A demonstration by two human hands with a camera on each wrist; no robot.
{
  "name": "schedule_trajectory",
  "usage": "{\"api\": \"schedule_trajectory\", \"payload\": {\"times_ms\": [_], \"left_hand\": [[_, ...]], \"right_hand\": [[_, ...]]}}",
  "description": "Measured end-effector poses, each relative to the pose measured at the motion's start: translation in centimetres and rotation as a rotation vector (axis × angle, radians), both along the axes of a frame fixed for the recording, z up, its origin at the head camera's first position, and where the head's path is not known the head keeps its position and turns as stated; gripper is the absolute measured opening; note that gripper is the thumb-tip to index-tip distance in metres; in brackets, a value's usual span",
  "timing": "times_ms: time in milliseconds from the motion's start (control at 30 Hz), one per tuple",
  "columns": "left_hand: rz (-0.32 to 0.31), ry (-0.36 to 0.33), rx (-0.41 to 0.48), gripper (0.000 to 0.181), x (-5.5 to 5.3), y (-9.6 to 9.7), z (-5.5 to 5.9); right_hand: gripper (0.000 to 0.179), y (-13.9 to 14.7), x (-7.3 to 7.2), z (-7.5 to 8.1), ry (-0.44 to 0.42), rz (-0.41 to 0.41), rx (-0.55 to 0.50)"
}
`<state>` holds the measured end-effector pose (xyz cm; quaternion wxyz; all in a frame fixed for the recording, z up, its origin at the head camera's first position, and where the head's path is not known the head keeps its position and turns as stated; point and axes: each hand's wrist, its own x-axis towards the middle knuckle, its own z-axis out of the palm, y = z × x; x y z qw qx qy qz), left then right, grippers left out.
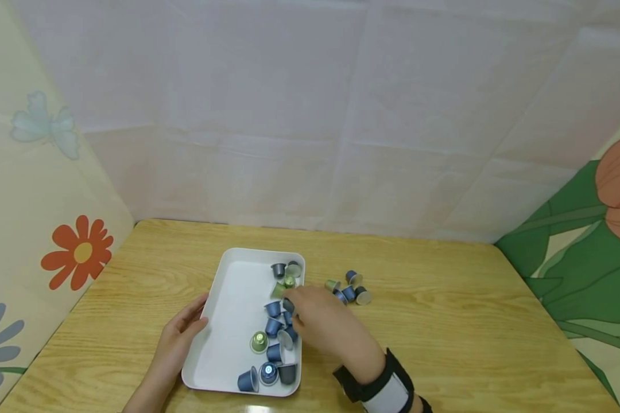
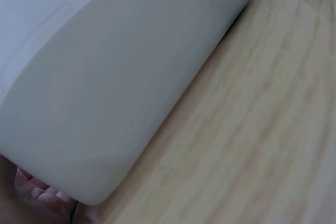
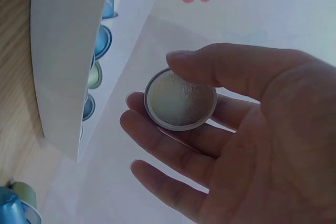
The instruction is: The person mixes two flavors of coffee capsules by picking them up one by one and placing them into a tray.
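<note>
My left hand [image 1: 178, 334] holds the left side of a white tray [image 1: 227, 321], its thumb at the rim and its fingers along the outer wall. In the left wrist view the tray's wall [image 2: 115, 77] hides most of that hand. Over the tray's right edge, my right hand [image 1: 322, 321] pinches a dark coffee capsule [image 1: 288, 305] between thumb and fingers. The right wrist view shows this capsule's round silver lid [image 3: 178, 102]. Blue, green and dark grey capsules lie along the tray's right half, among them a green one [image 1: 259, 342] and a blue one [image 1: 248, 380].
Several more capsules [image 1: 349, 293] lie in a loose group on the wooden table [image 1: 444, 321], right of the tray. A pale cloth [image 1: 310, 126] hangs behind the table. Flower-printed panels [image 1: 82, 252] stand at both sides.
</note>
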<state>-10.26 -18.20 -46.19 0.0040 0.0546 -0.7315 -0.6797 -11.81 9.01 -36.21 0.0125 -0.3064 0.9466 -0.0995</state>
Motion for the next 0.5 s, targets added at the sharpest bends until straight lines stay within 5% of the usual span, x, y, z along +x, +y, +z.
{"api": "schedule_trajectory", "payload": {"times_ms": [500], "left_hand": [[0.005,-0.016,-0.006,0.049,0.0,0.0,0.1]], "right_hand": [[0.040,-1.7,1.4,-0.9,0.059,0.124,0.104]]}}
